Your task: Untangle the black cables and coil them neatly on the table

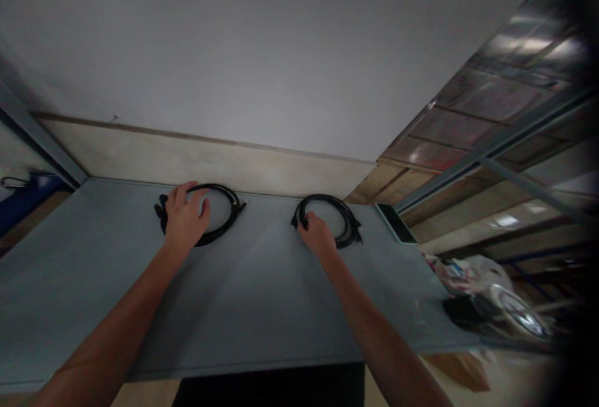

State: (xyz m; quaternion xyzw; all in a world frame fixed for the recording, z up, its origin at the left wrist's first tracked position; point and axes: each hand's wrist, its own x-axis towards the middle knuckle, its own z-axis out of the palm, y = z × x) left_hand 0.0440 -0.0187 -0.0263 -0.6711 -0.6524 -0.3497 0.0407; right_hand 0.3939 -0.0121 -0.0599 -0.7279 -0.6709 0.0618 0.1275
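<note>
Right grip pinches the right cable coil, just left of the phone. Fingers apart, left grip overlaps the left cable coil, farther left. Uneven pulling could unravel either.

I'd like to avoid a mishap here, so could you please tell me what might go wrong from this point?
The left hand lies over the left black cable coil; a loose grip might let the loops spread. Connectors stick out on the right side of the right black cable coil, so they could snag if the right hand drags it. The smartphone, near the right edge of the table, might get knocked off.
</note>
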